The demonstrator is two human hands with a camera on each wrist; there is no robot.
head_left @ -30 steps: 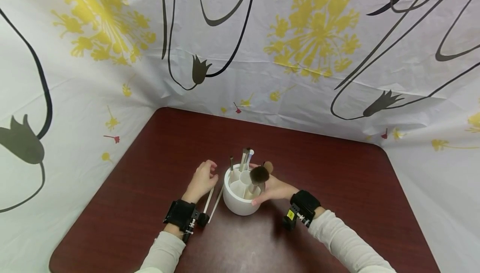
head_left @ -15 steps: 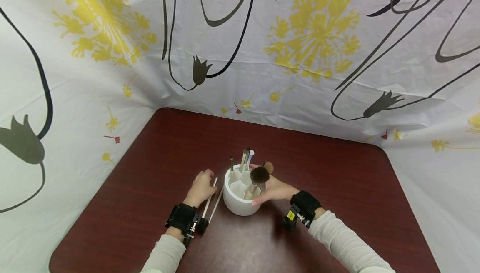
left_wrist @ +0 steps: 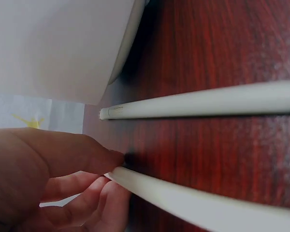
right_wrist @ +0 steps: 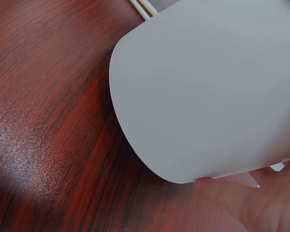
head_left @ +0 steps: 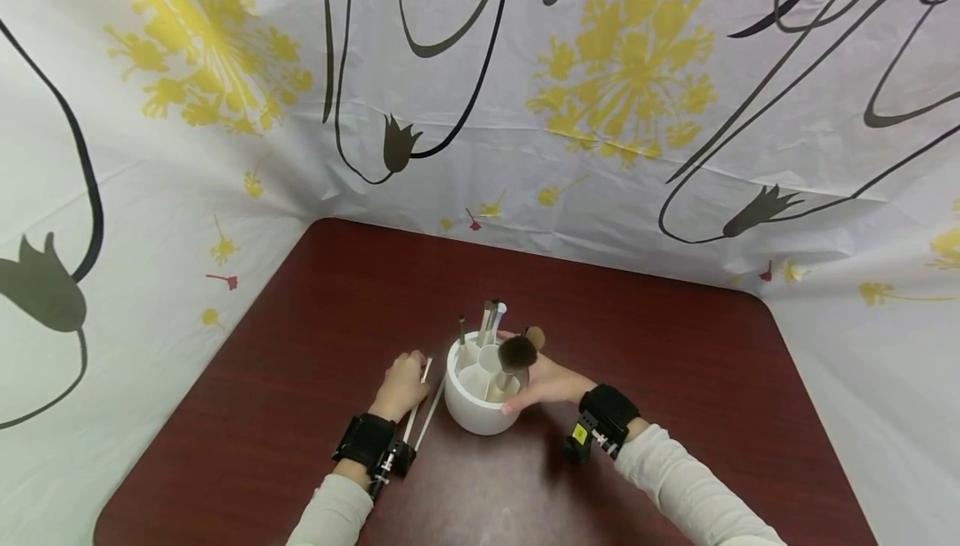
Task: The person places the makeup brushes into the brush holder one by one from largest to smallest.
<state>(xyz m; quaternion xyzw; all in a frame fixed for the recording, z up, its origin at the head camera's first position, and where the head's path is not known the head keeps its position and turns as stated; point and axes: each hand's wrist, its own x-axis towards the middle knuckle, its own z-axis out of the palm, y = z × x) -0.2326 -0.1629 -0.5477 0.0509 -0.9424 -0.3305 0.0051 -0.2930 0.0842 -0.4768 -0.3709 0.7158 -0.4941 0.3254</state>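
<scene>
A round white makeup brush holder [head_left: 474, 417] with compartments stands on the table. My right hand [head_left: 551, 381] grips its right side, thumb in front and fingers round the back. In the right wrist view, the thumb [right_wrist: 222, 193] lies against the holder's wall [right_wrist: 198, 96]. To the left, my left hand [head_left: 401, 388] pinches the far end of a slim white stick [left_wrist: 183, 195] between thumb and fingers. A second white stick [left_wrist: 198, 102] lies on the table between that hand and the holder. Whether either stick has bristles is hidden or too small to tell.
Several makeup brushes stand in the holder, among them a large dark fluffy brush [head_left: 517, 353] and a thin brush [head_left: 461, 329]. The dark red table [head_left: 637, 304] is bounded by a patterned white cloth [head_left: 480, 179] behind and at the sides.
My left hand has come down and slightly back towards me, onto the far end of the left stick, and now pinches it. The right hand and holder stay in place.
</scene>
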